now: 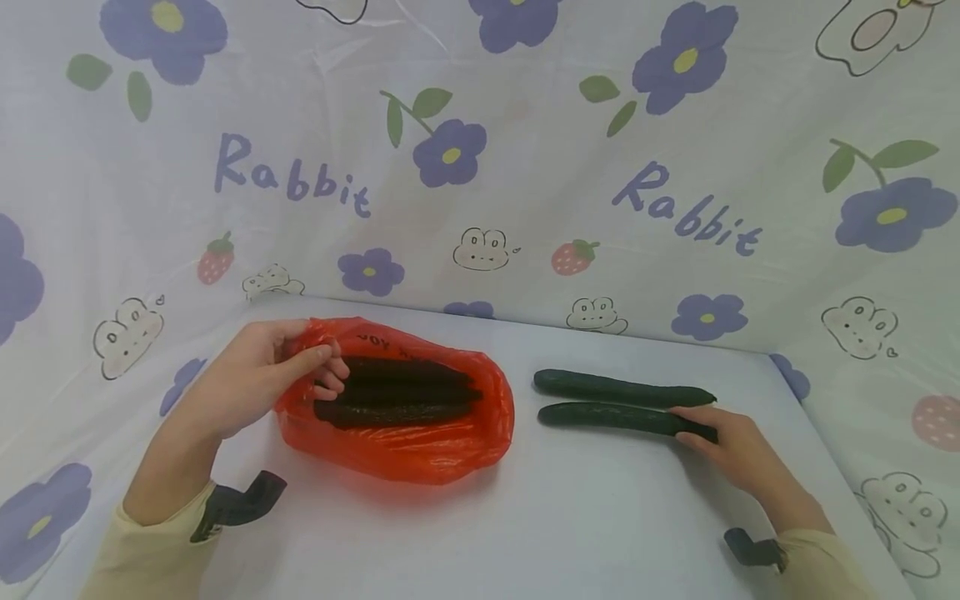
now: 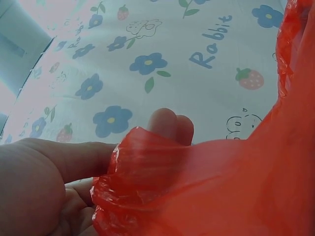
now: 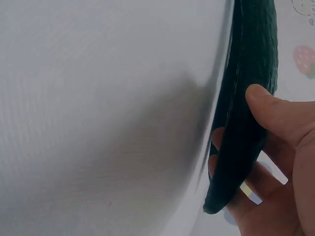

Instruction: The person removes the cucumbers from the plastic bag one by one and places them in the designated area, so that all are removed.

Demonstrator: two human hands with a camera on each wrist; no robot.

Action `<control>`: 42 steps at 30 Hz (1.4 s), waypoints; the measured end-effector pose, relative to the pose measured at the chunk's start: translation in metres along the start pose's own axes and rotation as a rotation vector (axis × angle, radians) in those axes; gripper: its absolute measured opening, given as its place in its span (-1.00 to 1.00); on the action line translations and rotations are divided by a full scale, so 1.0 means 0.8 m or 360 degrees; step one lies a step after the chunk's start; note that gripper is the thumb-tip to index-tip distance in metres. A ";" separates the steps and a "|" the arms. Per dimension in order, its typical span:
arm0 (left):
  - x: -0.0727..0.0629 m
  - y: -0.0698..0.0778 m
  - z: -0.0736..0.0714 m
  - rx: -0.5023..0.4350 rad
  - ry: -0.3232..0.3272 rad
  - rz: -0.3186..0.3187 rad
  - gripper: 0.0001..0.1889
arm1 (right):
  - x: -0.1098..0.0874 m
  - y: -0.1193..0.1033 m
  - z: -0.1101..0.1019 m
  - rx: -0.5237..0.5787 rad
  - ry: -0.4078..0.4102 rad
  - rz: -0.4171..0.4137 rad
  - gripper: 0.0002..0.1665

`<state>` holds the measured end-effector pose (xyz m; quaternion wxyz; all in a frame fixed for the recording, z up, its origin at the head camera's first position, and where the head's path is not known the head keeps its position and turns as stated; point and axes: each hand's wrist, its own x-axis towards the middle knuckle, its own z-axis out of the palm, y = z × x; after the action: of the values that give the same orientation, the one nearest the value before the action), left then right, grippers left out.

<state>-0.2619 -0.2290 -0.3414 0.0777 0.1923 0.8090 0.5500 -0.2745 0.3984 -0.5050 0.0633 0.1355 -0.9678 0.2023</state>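
Cucumber, right of frame: my right hand grips it; my left hand should steady the red bag it pinches.

The right hand grips a dark green cucumber close to one end, while a second cucumber shows partly hidden along its far side, with white tabletop on the near side and strawberry-printed cloth farther off.

Bag lies left; cucumbers right; cloth behind.
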 end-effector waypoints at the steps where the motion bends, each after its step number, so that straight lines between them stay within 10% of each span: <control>1: 0.000 0.000 0.000 0.0006 0.0002 0.0003 -0.77 | 0.001 0.001 0.001 -0.0008 -0.0001 -0.0009 -0.49; 42: 0.004 0.001 -0.002 -0.0026 -0.0005 0.0036 -0.80 | 0.001 -0.002 0.002 -0.0040 -0.0026 0.0167 -0.46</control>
<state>-0.2653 -0.2288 -0.3400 0.0744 0.2018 0.8021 0.5571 -0.2751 0.3956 -0.5058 0.0464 0.0854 -0.9766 0.1919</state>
